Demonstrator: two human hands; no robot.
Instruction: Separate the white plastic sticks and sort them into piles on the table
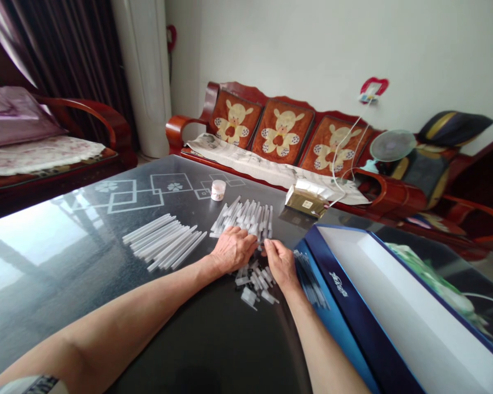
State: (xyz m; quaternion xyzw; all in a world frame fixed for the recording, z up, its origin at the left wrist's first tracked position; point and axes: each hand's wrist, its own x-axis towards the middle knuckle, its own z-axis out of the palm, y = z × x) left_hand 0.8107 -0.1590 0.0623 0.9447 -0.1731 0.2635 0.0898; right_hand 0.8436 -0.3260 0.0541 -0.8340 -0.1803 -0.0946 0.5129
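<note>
My left hand (235,250) and my right hand (280,264) meet over the table, fingers curled and pinched. Whatever sits between their fingertips is too small and hidden to make out. Just below them lies a loose pile of small translucent pen caps (263,279) mixed with dark bits. Behind my left hand is a heap of white pen barrels (248,212), partly covered by the fingers. Left of that hand, long white pen tubes (164,241) lie side by side in a slanted row. To the right of my right hand rests a bundle of thin dark pen refills (311,279).
A long blue box with a white inside (388,284) takes up the table's right side. A small white jar (218,190) and a tissue pack (307,198) stand farther back on the dark glossy table (90,230). Beyond is a wooden sofa (189,127) with cushions.
</note>
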